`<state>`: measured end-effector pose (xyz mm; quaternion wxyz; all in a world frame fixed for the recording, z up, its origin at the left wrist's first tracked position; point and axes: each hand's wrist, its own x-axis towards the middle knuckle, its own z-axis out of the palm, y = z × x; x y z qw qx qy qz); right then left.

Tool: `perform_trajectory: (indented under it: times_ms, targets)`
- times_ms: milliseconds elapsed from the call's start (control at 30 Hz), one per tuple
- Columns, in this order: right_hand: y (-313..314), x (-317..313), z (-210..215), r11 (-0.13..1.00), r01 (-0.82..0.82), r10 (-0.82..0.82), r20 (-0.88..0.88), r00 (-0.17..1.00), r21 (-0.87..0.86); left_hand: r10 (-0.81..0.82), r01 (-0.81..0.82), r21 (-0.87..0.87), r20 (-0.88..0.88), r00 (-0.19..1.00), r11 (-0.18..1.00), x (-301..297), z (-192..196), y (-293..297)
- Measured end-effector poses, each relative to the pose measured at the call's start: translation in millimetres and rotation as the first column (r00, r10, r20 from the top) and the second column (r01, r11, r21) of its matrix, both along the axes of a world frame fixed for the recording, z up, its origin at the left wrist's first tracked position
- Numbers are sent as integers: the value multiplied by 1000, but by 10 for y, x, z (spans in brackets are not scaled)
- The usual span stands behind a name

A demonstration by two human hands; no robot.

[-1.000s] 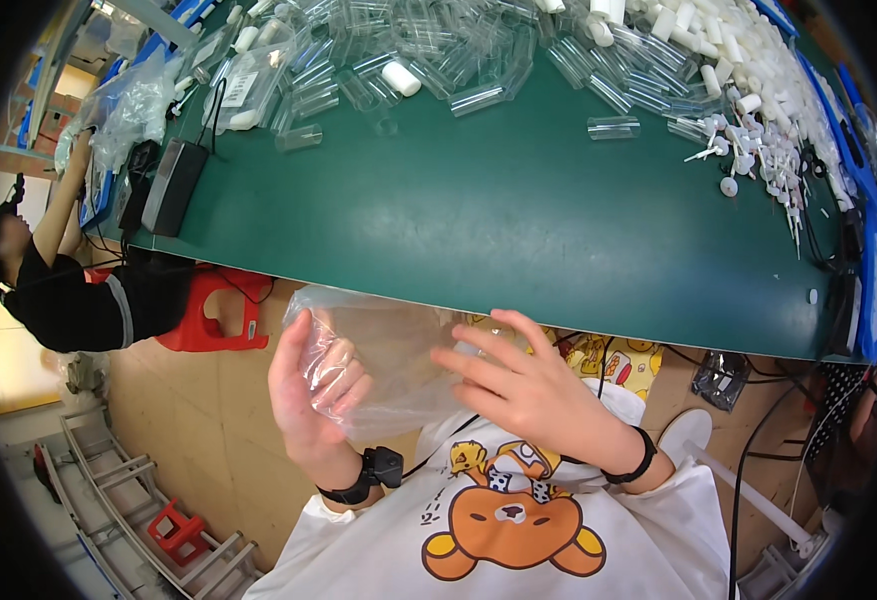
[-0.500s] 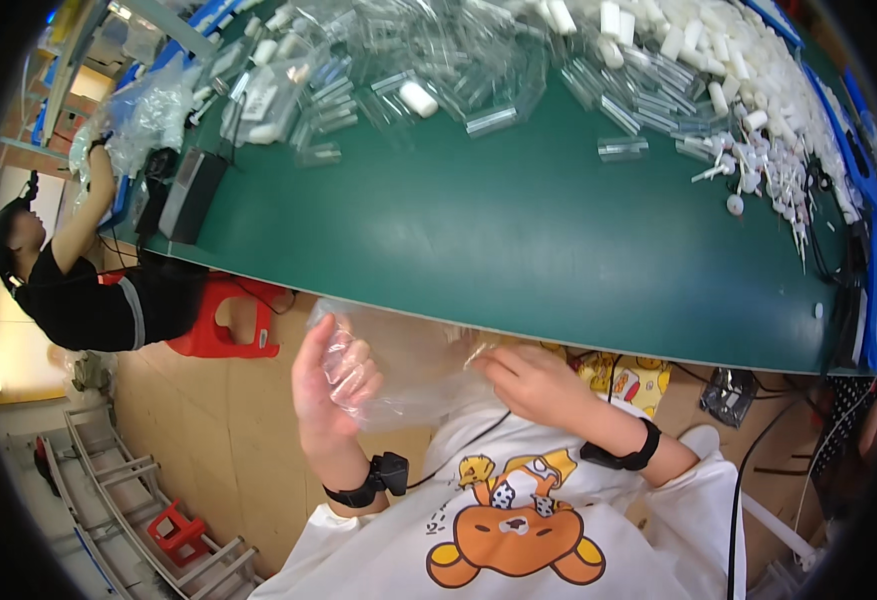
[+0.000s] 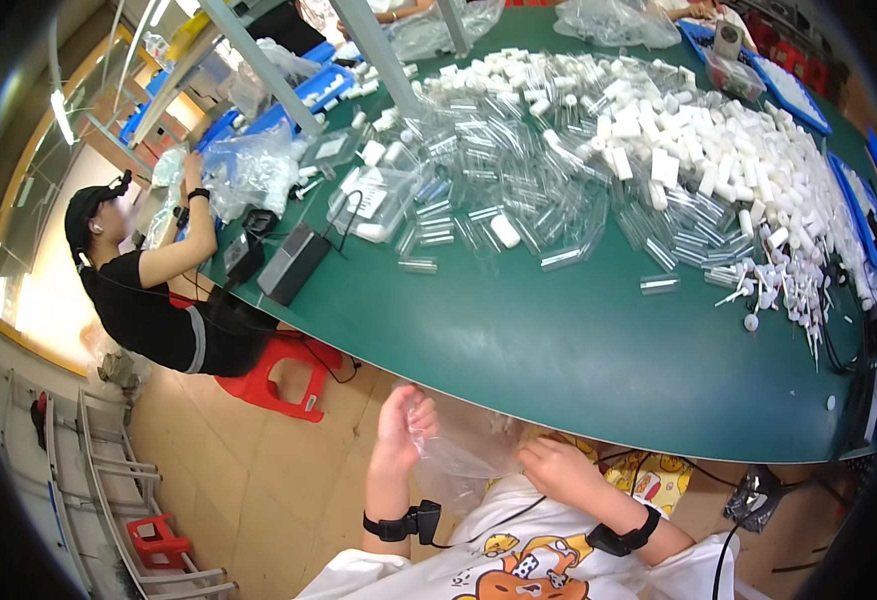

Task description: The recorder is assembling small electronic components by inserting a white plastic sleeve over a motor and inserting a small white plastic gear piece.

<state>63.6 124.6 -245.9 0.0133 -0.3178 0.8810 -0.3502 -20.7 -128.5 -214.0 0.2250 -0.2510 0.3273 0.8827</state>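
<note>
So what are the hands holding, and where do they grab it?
Both hold a clear plastic bag below the table edge. The left hand pinches its left edge, the right hand grips its right side.

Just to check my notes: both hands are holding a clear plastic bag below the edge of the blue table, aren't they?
Not quite: the table is green, not blue, as the head view shows. The left hand and right hand do hold the clear plastic bag below its edge.

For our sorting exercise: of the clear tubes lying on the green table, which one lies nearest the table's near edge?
The lone clear tube on bare green table, right of centre. It lies apart, just below the main heap of tubes, with only open tabletop between it and the near edge.
</note>
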Motion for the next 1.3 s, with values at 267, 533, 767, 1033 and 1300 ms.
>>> perform_trajectory:
  times_ms: [267,533,767,1033,1300]
  targets:
    - [-113,182,-245,978,-205,189,272,944,34,173,-102,-217,339,925,971,12,-799,-380]
    - [-46,103,29,938,-299,346,481,806,-173,469,-401,-329,157,869,855,52,-696,-725]
    - [291,175,755,929,-167,306,435,847,-329,423,-592,-465,-422,802,658,137,25,-244]
    - [961,528,1314,878,387,-262,395,881,-280,205,-383,-335,-459,864,861,-54,163,412]
    - [1790,905,1358,481,797,-777,244,581,-366,452,-649,-291,-522,723,703,-208,113,940]
